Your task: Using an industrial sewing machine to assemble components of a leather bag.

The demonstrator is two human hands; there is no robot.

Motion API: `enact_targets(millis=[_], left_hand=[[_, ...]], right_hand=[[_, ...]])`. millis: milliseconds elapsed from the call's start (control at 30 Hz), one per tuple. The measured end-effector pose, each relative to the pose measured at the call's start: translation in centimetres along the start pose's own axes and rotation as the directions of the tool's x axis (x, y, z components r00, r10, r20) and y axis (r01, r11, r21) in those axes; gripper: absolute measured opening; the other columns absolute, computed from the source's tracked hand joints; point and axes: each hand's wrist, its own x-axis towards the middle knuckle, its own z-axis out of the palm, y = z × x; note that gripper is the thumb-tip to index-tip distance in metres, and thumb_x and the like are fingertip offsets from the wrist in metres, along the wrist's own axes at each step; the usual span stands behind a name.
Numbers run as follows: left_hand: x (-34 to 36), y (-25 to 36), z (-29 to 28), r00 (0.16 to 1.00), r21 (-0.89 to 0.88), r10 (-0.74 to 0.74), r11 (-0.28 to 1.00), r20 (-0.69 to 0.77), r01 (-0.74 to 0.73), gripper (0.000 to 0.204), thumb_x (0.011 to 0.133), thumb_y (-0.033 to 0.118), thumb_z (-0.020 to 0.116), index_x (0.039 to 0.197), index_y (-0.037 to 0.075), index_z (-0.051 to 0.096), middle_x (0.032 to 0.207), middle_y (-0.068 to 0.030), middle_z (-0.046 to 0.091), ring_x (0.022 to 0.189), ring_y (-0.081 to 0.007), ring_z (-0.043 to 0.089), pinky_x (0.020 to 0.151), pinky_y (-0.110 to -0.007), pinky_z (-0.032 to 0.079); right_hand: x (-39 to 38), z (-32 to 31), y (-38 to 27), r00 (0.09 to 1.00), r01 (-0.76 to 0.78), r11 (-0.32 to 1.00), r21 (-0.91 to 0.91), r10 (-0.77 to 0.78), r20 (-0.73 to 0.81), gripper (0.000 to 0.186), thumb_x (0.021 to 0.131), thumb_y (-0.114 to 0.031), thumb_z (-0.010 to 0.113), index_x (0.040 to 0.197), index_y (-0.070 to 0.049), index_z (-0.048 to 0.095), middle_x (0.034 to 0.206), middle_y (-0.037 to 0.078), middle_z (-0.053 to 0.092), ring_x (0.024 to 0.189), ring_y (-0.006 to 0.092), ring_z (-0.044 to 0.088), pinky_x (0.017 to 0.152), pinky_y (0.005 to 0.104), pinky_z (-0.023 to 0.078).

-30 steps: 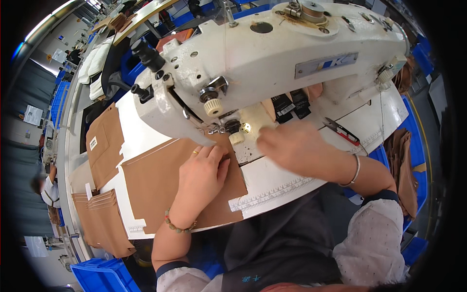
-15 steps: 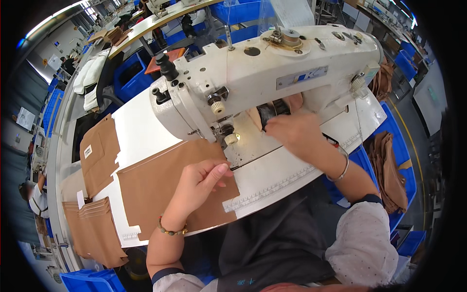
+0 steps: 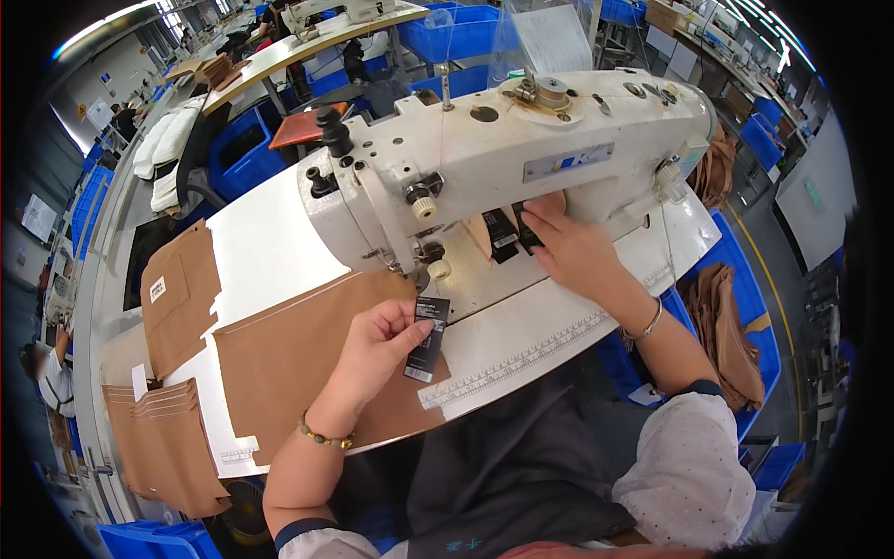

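Observation:
My left hand pinches a small black printed label over a large brown fabric panel lying left of the needle area. My right hand reaches under the arm of the white sewing machine, its fingers apart and touching black labels that lie on pale material. The presser foot area is just above the panel's upper right corner, partly obscured by the machine's parts.
Brown pieces and stitched panels lie at the left. Blue bins of brown fabric stand at the right. Behind are white stacks, an orange tray, blue bins and a co-worker at far left.
A black label has appeared between my left fingers. My right hand has moved up and back onto the labels under the machine arm. The view has shifted, showing more background.

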Motion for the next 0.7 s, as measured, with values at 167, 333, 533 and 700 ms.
enact_targets(millis=[167,333,533,700], left_hand=[[0.1,-0.5,-1.2,0.999,0.006,-0.007,1.000,0.045,0.007,0.011,0.101,0.006,0.064,0.106,-0.003,0.067,0.089,-0.0023,0.071,0.076,-0.0056,0.063,0.069,-0.022,0.053],[-0.2,0.8,-0.9,0.979,-0.055,-0.168,0.983,0.114,0.175,0.014,0.098,0.010,0.069,0.107,0.000,0.070,0.100,-0.0036,0.074,0.076,-0.0056,0.064,0.069,-0.023,0.053],[-0.5,0.6,-0.4,0.953,-0.056,-0.234,0.967,0.192,0.249,0.016,0.098,0.011,0.069,0.109,-0.001,0.069,0.106,-0.0103,0.075,0.086,-0.0132,0.072,0.078,-0.028,0.060],[-0.3,-0.2,-0.5,0.971,0.093,-0.188,0.980,0.149,0.176,0.013,0.098,0.010,0.069,0.103,-0.003,0.069,0.086,0.0008,0.071,0.075,-0.0061,0.064,0.064,-0.023,0.051]], right_hand=[[-0.8,1.2,3.5,0.992,0.090,0.996,0.022,-0.091,0.091,0.015,0.081,-0.013,0.075,0.095,-0.010,0.076,0.107,0.001,0.075,0.076,0.0207,0.072,0.064,0.0353,0.058],[0.2,-0.4,2.6,0.975,0.014,0.993,0.117,-0.039,0.219,0.009,0.081,-0.017,0.076,0.087,-0.011,0.077,0.098,0.002,0.076,0.077,0.0207,0.073,0.063,0.0360,0.057],[-0.5,-3.0,-7.7,0.954,0.297,0.928,0.223,-0.300,-0.023,0.011,0.076,-0.015,0.065,0.085,-0.009,0.064,0.075,0.001,0.056,0.064,0.0182,0.061,0.055,0.0323,0.049],[-0.8,-1.5,-12.8,0.885,0.448,0.788,0.423,-0.456,-0.089,0.026,0.080,-0.026,0.078,0.094,-0.006,0.068,0.084,0.000,0.063,0.060,0.0150,0.057,0.051,0.0292,0.045]])
